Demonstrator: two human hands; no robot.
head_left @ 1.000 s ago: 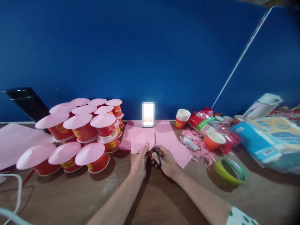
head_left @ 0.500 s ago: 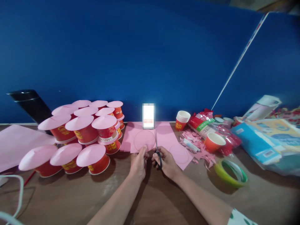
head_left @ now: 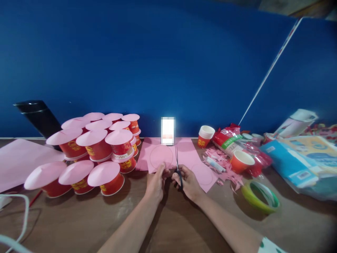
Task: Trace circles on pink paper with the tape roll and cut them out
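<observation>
My left hand [head_left: 156, 181] pinches the near edge of a pink paper sheet [head_left: 184, 156] with pencilled circles on it, lying on the brown table [head_left: 168, 221]. Black scissors [head_left: 178, 168] are gripped in my right hand [head_left: 188, 182], their blades pointing away from me into the sheet, just right of one drawn circle. A second circle is drawn on the sheet to the right of my right hand.
Several red paper cups with pink paper cones [head_left: 102, 174] crowd the left. A large pink sheet [head_left: 18, 161] lies far left. Right: stacked cups [head_left: 205, 136], a single red cup [head_left: 241, 161], pink scraps [head_left: 223, 168], a green tape roll [head_left: 259, 196], packages [head_left: 297, 161].
Both hands and the scissors stay on the sheet in nearly the same place; the view has shifted slightly.
</observation>
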